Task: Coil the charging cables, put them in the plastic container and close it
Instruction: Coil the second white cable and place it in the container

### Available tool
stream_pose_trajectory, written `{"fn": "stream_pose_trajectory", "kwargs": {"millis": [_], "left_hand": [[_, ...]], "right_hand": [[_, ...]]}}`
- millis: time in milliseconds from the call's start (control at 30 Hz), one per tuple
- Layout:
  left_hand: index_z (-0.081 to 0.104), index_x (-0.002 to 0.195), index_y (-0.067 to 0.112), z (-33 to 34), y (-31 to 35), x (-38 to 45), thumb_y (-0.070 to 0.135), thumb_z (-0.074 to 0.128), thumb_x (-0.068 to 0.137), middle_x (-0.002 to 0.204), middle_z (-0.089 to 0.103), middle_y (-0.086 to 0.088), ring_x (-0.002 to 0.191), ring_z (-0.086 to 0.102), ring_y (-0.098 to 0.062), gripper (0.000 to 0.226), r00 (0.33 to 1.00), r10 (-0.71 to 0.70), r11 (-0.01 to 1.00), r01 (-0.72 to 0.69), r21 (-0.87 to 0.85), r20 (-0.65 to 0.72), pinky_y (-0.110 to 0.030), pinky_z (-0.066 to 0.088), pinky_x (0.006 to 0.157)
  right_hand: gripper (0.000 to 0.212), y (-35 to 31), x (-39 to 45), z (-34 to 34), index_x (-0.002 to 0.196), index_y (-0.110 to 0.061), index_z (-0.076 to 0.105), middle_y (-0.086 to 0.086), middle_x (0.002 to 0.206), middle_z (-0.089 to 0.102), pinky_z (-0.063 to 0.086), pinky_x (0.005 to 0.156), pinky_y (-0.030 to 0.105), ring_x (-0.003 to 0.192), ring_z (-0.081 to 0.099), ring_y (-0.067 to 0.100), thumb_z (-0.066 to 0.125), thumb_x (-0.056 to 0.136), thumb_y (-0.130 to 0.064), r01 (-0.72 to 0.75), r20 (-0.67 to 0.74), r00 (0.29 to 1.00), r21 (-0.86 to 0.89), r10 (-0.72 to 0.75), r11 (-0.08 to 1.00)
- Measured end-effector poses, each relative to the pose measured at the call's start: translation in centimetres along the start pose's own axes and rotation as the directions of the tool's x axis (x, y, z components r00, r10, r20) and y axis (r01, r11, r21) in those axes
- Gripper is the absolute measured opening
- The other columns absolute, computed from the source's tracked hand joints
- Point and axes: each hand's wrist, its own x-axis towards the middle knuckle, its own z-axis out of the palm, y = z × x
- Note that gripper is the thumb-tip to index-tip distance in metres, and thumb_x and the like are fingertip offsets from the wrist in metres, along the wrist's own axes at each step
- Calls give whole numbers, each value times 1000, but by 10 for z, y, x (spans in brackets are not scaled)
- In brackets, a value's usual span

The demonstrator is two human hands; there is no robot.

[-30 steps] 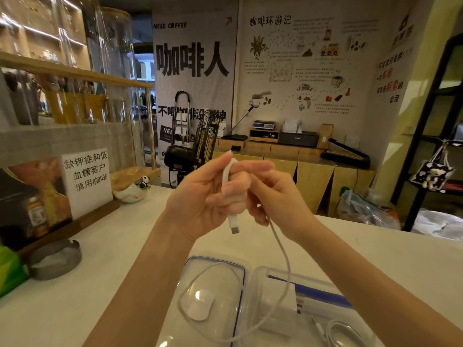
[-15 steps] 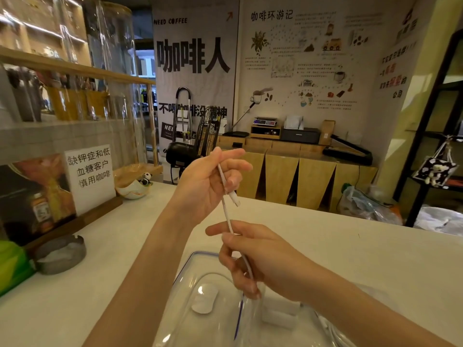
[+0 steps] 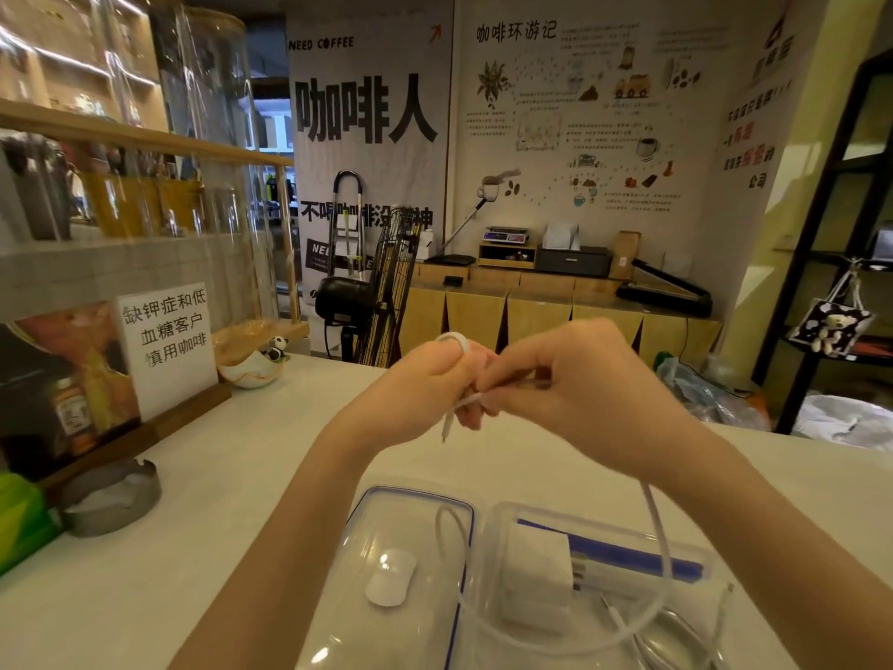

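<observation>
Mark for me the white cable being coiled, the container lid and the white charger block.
white cable (image 3: 658,524): head view, the strand hanging below the right wrist.
container lid (image 3: 410,500): head view, its far blue-edged rim.
white charger block (image 3: 536,568): head view, its front face inside the clear container.

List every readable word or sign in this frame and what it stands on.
"NEED COFFEE" and "咖啡人": grey banner.
"咖啡环游记": illustrated wall poster; its small print is too small to read.
"缺钾症和低血糖客户慎用咖啡": white counter sign.
Jar label: blurred.
</observation>
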Motion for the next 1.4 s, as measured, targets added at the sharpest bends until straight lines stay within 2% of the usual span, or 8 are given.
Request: {"fn": "stream_pose_trajectory", "kwargs": {"millis": [267,500,667,767,833,933,1133,1400], "left_hand": [[65,82,6,1,0,-1,47,24,90,45,49,7,36,27,-6,58,939,51,872,123,-473,339,-18,22,39],[57,84,3,-7,0,-3,40,29,91,47,36,5,38,27,-8,47,674,419,631,267,-729,609,-14,28,38],[55,86,-5,-1,7,1,23,34,94,51,36,0,37,28,-9,36,744,542,235,313,-920,391,-18,25,39],[51,94,-7,-9,2,5,21,33,95,53,42,-10,43,31,-11,33,857,451,-41,300,-953,250,-21,25,45],[52,96,-6,-7,-5,8,21,34,95,55,53,-11,43,34,-11,33,907,372,-88,243,-966,195,-21,29,46],[63,88,0,-4,-16,12,28,31,93,49,52,2,35,39,-4,43,989,139,45,47,-998,52,-14,31,40],[53,99,0,-12,-26,16,30,19,97,45,49,5,33,33,-3,45,991,-65,369,-85,-925,-117,-14,28,38],[54,108,6,-4,-34,14,33,27,95,63,56,0,44,45,-3,40,978,-145,953,98,-285,-148,-17,41,51]], "right_hand": [[18,23,7,-20,83,-21,72,-18,68,63,50,64,10,72,64,3,66,69,-31,213,-120,973,138,-197,967],[17,40,7,0,66,-23,69,1,51,60,42,44,15,44,49,11,64,64,-39,70,-203,977,598,66,798],[24,33,4,34,63,-22,65,-5,44,50,32,37,16,38,38,8,53,79,-34,-35,-94,977,815,191,578],[21,23,0,54,70,-22,66,-5,42,50,31,33,19,33,37,9,52,84,-26,-134,3,973,821,230,554],[20,15,-2,63,69,-16,63,-2,43,52,33,33,22,30,39,10,54,86,-21,-182,82,977,806,198,563],[21,6,-5,67,71,-13,56,-3,45,54,40,33,22,29,45,10,50,91,-16,-301,244,954,766,176,568],[28,4,-13,64,120,-16,51,0,50,49,30,32,17,30,35,9,46,93,-19,-463,407,884,698,229,546],[22,1,-9,34,109,-18,60,-4,61,55,34,35,11,39,41,4,51,90,-21,-477,443,844,361,303,801]]}}
